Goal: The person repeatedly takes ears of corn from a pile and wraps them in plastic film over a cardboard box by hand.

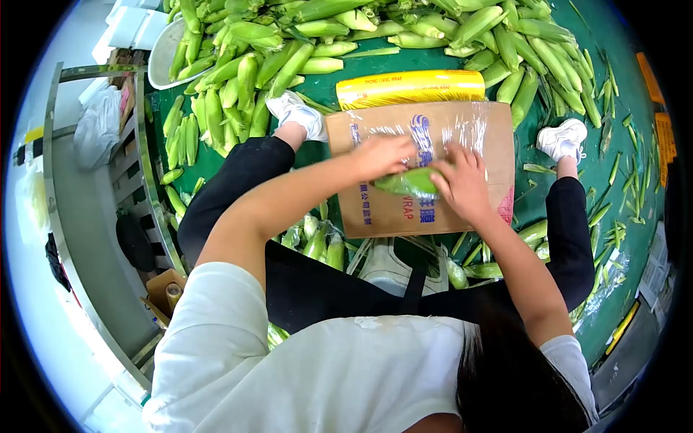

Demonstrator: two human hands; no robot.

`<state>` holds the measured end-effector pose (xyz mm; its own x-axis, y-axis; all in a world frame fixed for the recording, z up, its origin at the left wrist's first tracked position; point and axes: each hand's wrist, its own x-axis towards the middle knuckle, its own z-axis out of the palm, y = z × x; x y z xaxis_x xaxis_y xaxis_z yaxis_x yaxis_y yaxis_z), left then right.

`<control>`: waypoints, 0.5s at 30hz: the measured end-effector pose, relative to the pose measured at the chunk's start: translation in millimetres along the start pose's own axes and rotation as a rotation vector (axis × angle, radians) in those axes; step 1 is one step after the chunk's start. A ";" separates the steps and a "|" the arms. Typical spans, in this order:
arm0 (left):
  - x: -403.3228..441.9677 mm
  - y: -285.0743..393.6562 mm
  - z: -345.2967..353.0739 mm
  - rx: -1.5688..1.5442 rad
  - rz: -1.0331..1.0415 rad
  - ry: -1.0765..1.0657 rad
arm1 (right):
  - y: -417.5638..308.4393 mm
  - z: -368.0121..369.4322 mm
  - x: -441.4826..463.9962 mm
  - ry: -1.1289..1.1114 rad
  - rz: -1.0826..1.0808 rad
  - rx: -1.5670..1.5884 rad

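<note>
A green-husked ear of corn (410, 182) lies on a cardboard box (361, 213) in front of me, with shiny clear plastic film around it. My left hand (386, 156) is at its left end, fingers curled and slightly blurred. At the ear's right end, my right hand (462, 180) has its fingers bent over the husk and film. More clear film (471, 130) is stretched over the box's upper right part. Just beyond the box lies a yellow-wrapped roll of plastic wrap (411, 88).
Husked corn ears (245, 79) are heaped at the back and left on the green floor (617, 187). Wrapped ears (317, 242) lie beneath my legs by a pale stool (393, 267). A metal rack (61, 216) stands left; husk scraps (635, 180) are scattered right.
</note>
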<state>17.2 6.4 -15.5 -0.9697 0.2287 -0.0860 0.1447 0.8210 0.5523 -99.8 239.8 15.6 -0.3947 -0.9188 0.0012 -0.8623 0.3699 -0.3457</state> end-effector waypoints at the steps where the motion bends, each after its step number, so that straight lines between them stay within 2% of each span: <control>1: 11.4 -12.1 2.8 0.187 0.021 0.159 | 2.1 3.8 18.2 0.014 0.044 -0.025; 2: 27.1 -30.3 -10.1 0.194 -0.019 0.118 | 4.5 3.3 40.0 0.038 0.077 -0.056; 3: 43.4 -33.9 -49.8 0.139 -0.255 -0.163 | 19.3 20.8 62.6 0.237 0.071 -0.116; 4: 59.0 -51.8 -74.0 0.030 -0.407 -0.251 | 27.2 21.9 81.2 0.183 0.109 -0.025; 6: 78.5 -78.0 -122.8 0.039 -0.439 -0.134 | 27.6 15.3 121.2 0.104 0.180 0.157; 8: 90.1 -77.7 -135.4 0.063 -0.403 0.081 | -1.3 6.7 113.6 -0.139 0.125 0.221; 10: 109.6 -77.6 -108.3 -0.170 -0.221 0.158 | -20.3 11.9 95.5 -0.093 -0.090 -0.114; 12: 120.3 -69.2 -49.2 -0.278 0.111 0.160 | -15.1 12.4 92.4 -0.160 -0.136 -0.062; 14: 116.3 -33.6 -5.6 -0.006 -0.013 0.024 | -17.0 8.0 83.6 -0.319 -0.050 0.119; 15: 114.9 -26.5 7.5 0.011 -0.030 0.064 | -16.3 5.0 80.8 -0.389 0.001 0.207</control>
<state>-96.6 14.9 -46.3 -0.9842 0.1702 -0.0496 0.1167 0.8326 0.5414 -116.1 158.8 16.6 -0.2124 -0.9167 -0.3385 -0.7648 0.3716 -0.5263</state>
